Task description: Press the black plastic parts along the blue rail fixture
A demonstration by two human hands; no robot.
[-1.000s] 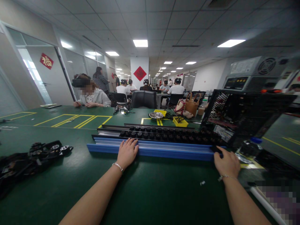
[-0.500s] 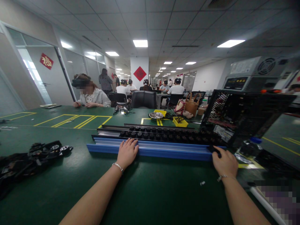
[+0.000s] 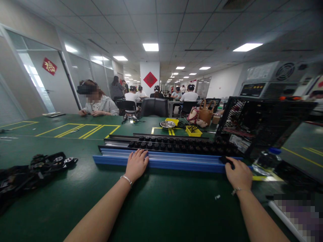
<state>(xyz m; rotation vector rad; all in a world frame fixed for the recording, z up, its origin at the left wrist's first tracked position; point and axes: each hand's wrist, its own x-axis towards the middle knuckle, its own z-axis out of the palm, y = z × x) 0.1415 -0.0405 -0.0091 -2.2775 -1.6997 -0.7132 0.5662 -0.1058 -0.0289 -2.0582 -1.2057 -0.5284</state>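
A long blue channel-shaped rail (image 3: 174,163) lies crosswise on the green table in front of me. My left hand (image 3: 137,163) grips the rail left of its middle, with the fingers over the channel. Near the rail's right end, my right hand (image 3: 239,173) is closed on a small black part (image 3: 226,161) that sits at the channel. My fingers hide much of that part. Just behind the rail, several small black round-topped parts (image 3: 166,147) stand in rows along dark rails (image 3: 113,143).
An open computer case (image 3: 267,117) stands at the right, with a blue-capped bottle (image 3: 267,161) beside it. Black parts (image 3: 47,164) are heaped at the left. A metal bowl (image 3: 167,124) and a yellow tray (image 3: 193,131) stand behind the rails. Another person (image 3: 99,102) sits across the table.
My right hand has shifted slightly left along the blue rail with the black part. My left hand stays in place on the rail.
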